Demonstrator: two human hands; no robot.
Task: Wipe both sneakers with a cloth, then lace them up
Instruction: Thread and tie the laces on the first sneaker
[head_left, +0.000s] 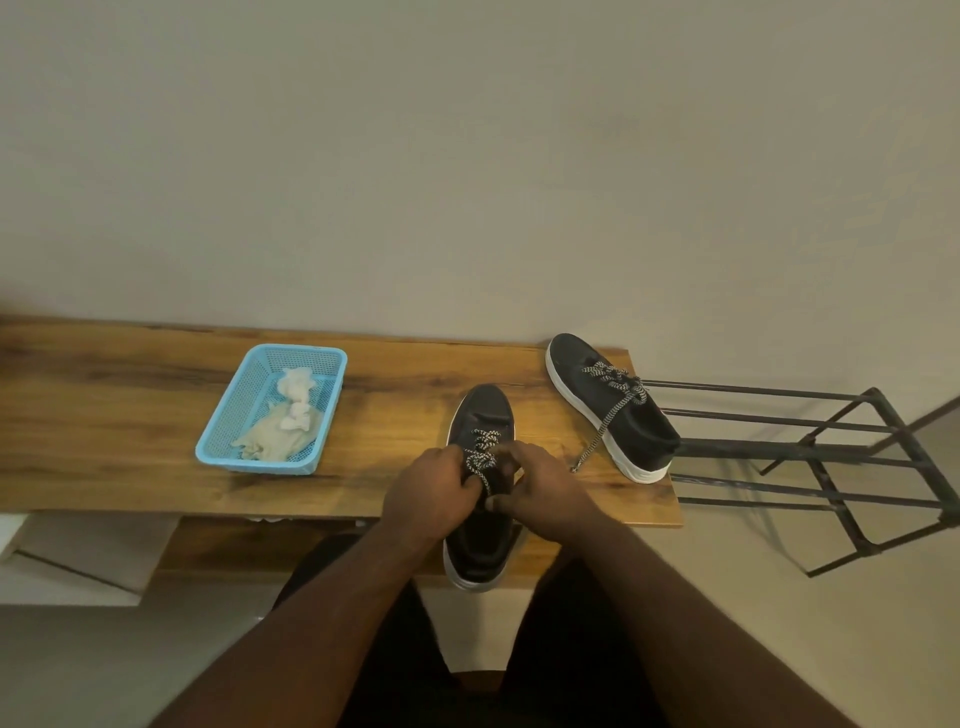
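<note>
Two black sneakers on wooden bench: near sneaker at front edge, heel overhanging; far sneaker at right end, laced. One cloth in blue basket. Left hand, right hand both pinched speckled lace; fingertips hidden

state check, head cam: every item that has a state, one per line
near sneaker: on the table edge, heel overhanging, lace being worked
left hand: grips the lace
right hand: pinches the lace
far sneaker: laced, one end trailing on the table
cloth: crumpled in the blue basket
</note>
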